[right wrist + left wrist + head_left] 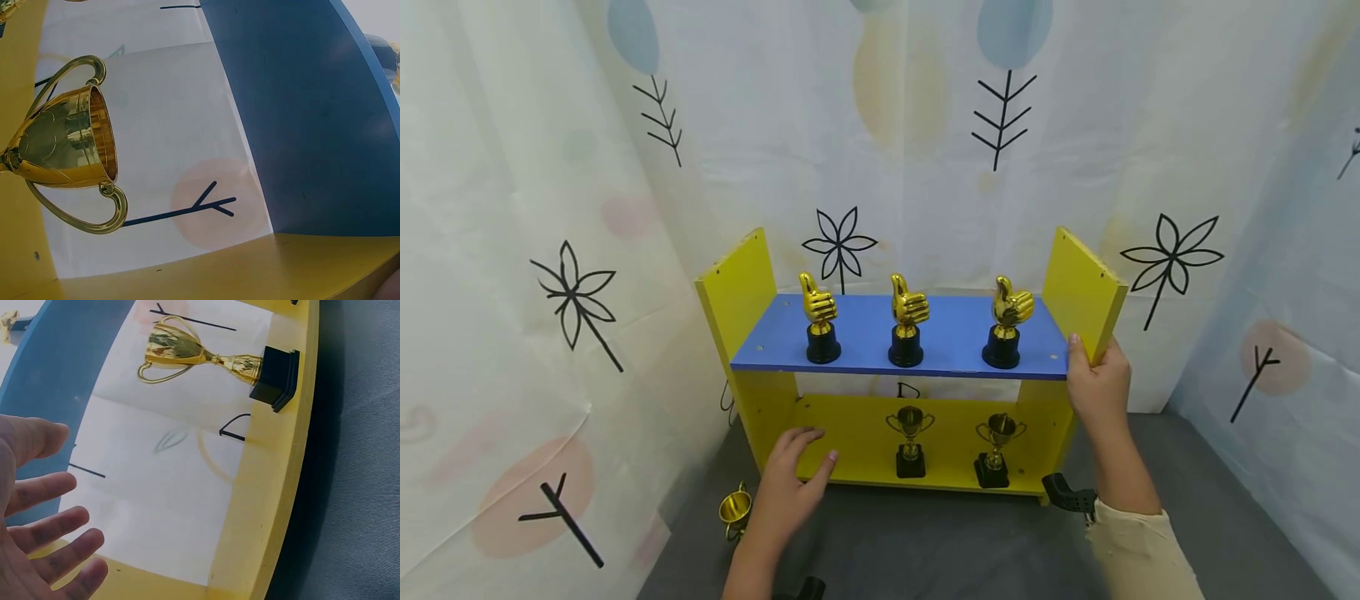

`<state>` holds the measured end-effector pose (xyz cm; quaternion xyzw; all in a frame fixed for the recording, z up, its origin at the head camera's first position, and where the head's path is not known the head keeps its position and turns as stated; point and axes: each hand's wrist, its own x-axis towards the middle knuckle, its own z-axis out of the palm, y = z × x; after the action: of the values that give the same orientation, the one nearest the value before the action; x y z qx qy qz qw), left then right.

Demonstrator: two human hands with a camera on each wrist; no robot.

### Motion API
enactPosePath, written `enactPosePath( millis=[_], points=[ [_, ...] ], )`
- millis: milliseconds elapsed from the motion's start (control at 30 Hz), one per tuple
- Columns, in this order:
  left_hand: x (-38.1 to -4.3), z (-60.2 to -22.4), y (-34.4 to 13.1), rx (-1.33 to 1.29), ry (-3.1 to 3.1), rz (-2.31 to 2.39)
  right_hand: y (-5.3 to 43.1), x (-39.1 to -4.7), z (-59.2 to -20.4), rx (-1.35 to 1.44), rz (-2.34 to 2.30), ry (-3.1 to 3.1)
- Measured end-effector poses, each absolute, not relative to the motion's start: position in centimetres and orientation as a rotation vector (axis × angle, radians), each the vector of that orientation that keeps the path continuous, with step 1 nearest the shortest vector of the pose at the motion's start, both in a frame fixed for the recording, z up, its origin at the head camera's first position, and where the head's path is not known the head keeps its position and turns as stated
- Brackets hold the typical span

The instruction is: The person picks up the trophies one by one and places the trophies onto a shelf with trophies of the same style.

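A small shelf has yellow side panels, a blue upper board (865, 333) and a yellow lower board (850, 467). My right hand (1101, 387) grips the front edge of its right side panel (1086, 287), thumb on the inner side. Fingers spread and holding nothing, my left hand (793, 483) is in front of the lower level's left part. To its right, two gold trophy cups on black bases, one in the middle (910, 429) and one at the right (997, 442), stand on the lower board. Another gold trophy cup (735, 508) is on the floor surface, left of my left hand.
Three gold thumbs-up trophies, left (822, 317), middle (907, 321) and right (1004, 323), stand along the blue board. Dark grey cloth (940, 542) lies under the shelf. A pale patterned curtain (925, 192) hangs behind and at both sides.
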<state>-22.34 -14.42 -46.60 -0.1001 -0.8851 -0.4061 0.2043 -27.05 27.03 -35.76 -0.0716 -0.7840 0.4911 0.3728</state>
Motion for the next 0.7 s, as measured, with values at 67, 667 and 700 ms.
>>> enactPosePath(
  millis=[67,667,700],
  points=[
    [-22.2,-46.5,-14.5,-0.282,-2.461,-1.131,27.0,-27.0,-35.8,-0.191,1.26,-2.01],
    [-21.2,-45.6,-15.3,-0.256,-2.44,-1.104,26.9,-26.8,-35.8,-0.204,1.253,-2.024],
    [-21.2,-45.5,-15.3,-0.256,-2.438,-1.1,26.9,-26.9,-35.8,-0.201,1.253,-2.022]
  ],
)
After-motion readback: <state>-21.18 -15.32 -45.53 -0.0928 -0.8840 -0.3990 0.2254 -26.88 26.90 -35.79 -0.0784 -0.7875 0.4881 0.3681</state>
